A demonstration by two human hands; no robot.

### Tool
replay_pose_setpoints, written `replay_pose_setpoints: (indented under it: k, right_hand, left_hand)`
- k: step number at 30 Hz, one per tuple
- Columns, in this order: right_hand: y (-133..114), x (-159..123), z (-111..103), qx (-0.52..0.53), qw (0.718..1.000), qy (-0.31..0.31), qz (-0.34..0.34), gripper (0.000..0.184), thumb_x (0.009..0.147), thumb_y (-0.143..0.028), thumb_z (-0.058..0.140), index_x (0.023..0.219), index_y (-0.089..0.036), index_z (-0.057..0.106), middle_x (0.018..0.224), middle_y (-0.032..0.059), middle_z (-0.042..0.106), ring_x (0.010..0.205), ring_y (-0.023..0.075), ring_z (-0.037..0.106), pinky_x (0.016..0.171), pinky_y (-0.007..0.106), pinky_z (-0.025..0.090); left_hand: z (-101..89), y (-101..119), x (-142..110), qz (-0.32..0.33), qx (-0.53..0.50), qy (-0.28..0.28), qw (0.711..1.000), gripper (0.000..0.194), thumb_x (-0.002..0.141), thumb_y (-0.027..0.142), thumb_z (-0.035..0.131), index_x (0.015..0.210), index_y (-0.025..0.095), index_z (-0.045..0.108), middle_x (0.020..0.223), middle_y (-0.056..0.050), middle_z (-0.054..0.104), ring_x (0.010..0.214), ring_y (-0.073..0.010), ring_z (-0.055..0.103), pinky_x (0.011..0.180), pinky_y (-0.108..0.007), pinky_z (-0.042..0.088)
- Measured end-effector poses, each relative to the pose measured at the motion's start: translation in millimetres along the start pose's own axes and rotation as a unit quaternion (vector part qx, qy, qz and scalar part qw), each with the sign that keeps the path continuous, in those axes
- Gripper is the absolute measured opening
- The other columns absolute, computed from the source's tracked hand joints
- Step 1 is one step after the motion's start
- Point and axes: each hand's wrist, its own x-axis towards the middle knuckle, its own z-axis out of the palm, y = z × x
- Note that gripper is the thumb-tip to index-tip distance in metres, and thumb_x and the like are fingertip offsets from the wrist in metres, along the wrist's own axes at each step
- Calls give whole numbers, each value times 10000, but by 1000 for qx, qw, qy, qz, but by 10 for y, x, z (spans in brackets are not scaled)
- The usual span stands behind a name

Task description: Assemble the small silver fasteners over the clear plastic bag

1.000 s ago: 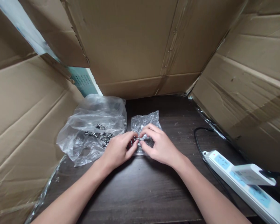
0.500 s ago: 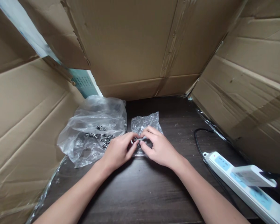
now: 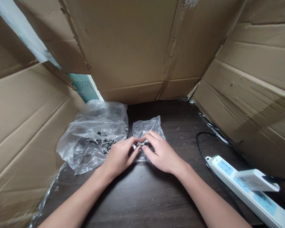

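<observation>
Between my two hands, a small metal bolt (image 3: 140,144) lies sideways, pinched from both ends. My left hand (image 3: 121,152) is closed with thumb and fingertips at its left end. At the other end, the thumb and fingers of my right hand (image 3: 160,151) are closed on it; whether a nut or washer sits there is too small to tell. Beneath the hands lies a small clear plastic bag (image 3: 147,125), partly covered by them. Left of my left hand, several metal bolts (image 3: 106,145) are heaped on a larger clear plastic bag (image 3: 97,118).
Cardboard panels (image 3: 133,47) wall in the dark wooden table (image 3: 142,196) at the back and both sides. On the right lies a white power strip (image 3: 247,190) with a white adapter (image 3: 256,180) plugged in and a black cable (image 3: 199,142) curving beside it.
The hands stay together around the bolt, with only slight finger movement; the bolt shows a little more clearly between the fingertips. The whole view has shifted slightly.
</observation>
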Motion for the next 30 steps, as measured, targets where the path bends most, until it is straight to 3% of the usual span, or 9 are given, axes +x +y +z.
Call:
replay_pose_setpoints:
  k: [8, 14, 30]
  right_hand:
    - [-9, 7, 15, -11, 1000, -18, -6, 115, 946, -161, 491, 937, -188, 603, 1020, 59, 591, 960, 204, 536, 879, 384, 456]
    - [-13, 8, 18, -3, 1000, -9, -4, 103, 869, -121, 522, 933, -190, 563, 1010, 51, 581, 930, 198, 531, 843, 365, 455]
    - [37, 2, 44, -18, 1000, -3, -17, 94, 908, -133, 489, 891, -188, 563, 977, 55, 578, 915, 199, 537, 838, 365, 462]
  left_hand:
    - [2, 7, 3, -1, -10, -12, 1000, 135, 937, 211, 595, 1072, 206, 594, 852, -12, 729, 703, -187, 682, 703, -316, 520]
    - [-5, 12, 11, -2, -14, -9, 1000, 150, 931, 194, 601, 1080, 206, 597, 851, -5, 726, 704, -181, 684, 708, -313, 515]
    - [1, 6, 10, 0, -12, -11, 1000, 112, 941, 226, 598, 1051, 207, 600, 820, -9, 722, 695, -173, 676, 689, -294, 507]
